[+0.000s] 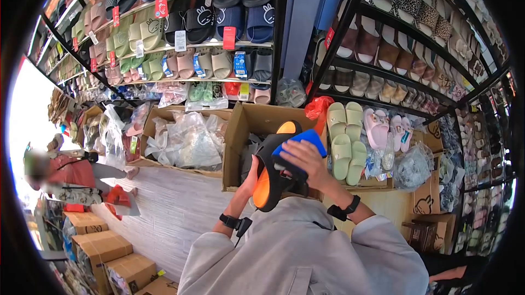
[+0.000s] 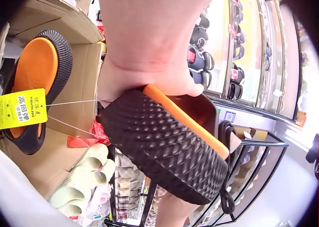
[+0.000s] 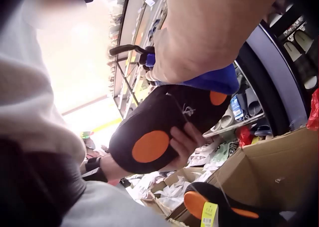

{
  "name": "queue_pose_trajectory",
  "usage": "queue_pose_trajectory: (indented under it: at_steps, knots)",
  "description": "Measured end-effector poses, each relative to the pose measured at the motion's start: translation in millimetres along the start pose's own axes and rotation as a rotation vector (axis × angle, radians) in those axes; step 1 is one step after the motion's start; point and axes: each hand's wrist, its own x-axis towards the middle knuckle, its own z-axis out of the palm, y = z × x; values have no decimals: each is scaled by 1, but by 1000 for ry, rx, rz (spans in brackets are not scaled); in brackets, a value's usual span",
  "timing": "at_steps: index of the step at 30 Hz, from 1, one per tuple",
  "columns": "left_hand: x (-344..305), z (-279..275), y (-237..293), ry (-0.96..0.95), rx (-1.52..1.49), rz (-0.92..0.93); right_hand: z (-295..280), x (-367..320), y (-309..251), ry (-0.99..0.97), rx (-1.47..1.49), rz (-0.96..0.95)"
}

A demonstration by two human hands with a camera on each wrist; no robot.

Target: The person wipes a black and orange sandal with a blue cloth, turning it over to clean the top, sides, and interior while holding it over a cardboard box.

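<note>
My left hand grips a black slipper with an orange footbed, held tilted above an open cardboard box. In the left wrist view its ridged black sole faces the camera. My right hand holds a blue-and-black block-shaped thing over the slipper's middle; its exact kind I cannot tell. A black loop dangles beside the slipper. A matching second slipper shows against the box, with a yellow tag and a thin cord running towards the held one.
Below my hands is the cardboard box. Green slippers lie to its right, and a box of plastic-wrapped goods stands left. Slipper racks rise in front. A person is at the far left, near stacked cartons.
</note>
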Motion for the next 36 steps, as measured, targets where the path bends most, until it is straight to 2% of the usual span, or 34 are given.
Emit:
queue_pose_trajectory:
  at_steps: [2, 5, 9, 11, 15, 19, 22, 24, 26, 29, 33, 36]
  knots:
    - [-9, 7, 5, 27, 97, -5, -8, 7, 17, 121, 8, 70]
    - [-12, 4, 3, -7, 138, -28, -14, 13, 29, 205, 114, 280]
    - [-4, 3, -4, -14, 84, 17, -9, 3, 12, 219, -3, 130]
    - [-4, 5, -12, -38, -1, 30, -4, -8, -3, 164, -26, 79]
    - [-14, 21, -10, 9, 84, 92, 8, -29, -20, 71, 8, -9]
    - [-19, 17, -9, 32, 73, 34, -9, -27, 3, 32, 90, -65]
    - [-22, 18, -4, 31, 93, 16, -18, -21, 19, 184, 80, 77]
    - [-22, 20, -2, 31, 158, 29, -19, -15, 23, 274, 69, 247]
    - [-20, 23, 0, 18, 132, 26, -21, -14, 17, 312, 108, 274]
    - [-14, 24, 2, -21, 78, 17, -11, -24, 8, 336, 5, 152]
    - [-5, 18, 4, -62, 76, -21, 1, -43, -9, 242, -71, 35]
    - [-5, 25, 0, -120, -27, -38, 5, -53, -24, 113, -8, -53]
